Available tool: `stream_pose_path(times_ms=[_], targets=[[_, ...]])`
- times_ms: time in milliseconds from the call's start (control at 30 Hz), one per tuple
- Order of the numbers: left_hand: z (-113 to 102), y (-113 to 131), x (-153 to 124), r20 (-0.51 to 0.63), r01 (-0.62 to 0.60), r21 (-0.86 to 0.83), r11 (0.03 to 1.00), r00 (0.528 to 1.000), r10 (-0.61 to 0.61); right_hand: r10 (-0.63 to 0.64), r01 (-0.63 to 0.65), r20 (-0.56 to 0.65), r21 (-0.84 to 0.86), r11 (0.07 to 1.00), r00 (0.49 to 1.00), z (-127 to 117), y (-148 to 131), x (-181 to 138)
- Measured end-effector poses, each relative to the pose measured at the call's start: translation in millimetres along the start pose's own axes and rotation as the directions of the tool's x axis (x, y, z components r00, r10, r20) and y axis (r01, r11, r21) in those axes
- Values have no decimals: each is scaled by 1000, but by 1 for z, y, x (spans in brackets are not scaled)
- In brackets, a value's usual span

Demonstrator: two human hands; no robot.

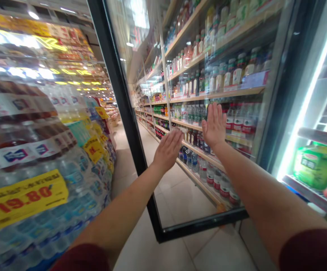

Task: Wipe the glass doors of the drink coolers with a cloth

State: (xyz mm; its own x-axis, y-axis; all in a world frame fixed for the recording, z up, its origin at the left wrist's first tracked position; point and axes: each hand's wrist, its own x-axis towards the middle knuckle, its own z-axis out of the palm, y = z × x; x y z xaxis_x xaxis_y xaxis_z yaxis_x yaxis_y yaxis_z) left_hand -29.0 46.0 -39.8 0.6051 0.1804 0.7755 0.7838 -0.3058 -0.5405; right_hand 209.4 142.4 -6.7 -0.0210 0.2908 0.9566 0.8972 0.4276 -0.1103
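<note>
A tall glass cooler door (141,158) with a black frame stands swung out in front of me. My left hand (167,149) is open, fingers together and stretched out, its palm against the glass. My right hand (214,125) is also open and flat on the glass, a little higher and to the right. Neither hand holds anything. Through the glass I see shelves of bottled drinks (208,113) along the aisle.
Stacked packs of water bottles (53,180) with a yellow price tag (22,197) fill the left. The lit cooler interior at the right holds a green package (317,165) on a shelf. Tiled floor (177,192) runs down the aisle.
</note>
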Motion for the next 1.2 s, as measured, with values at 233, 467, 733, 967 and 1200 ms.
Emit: stream_pose_path(times_ms=[233,467,733,967,1200], targets=[[5,8,-7,-158,205,58,977,968,-194,-29,29,16,-7,1000,999,0,4,0],[6,11,-10,-112,192,37,981,976,-187,-44,44,-1,0,999,999,0,5,-1],[16,33,-24,-28,-13,-23,1000,1000,12,-44,43,23,34,999,999,-7,3,-1],[11,20,-15,-165,337,-10,941,928,-334,-31,32,28,-16,999,999,-2,4,0],[2,5,-8,-58,181,-8,983,982,-181,-39,39,27,-25,999,999,-3,4,0]])
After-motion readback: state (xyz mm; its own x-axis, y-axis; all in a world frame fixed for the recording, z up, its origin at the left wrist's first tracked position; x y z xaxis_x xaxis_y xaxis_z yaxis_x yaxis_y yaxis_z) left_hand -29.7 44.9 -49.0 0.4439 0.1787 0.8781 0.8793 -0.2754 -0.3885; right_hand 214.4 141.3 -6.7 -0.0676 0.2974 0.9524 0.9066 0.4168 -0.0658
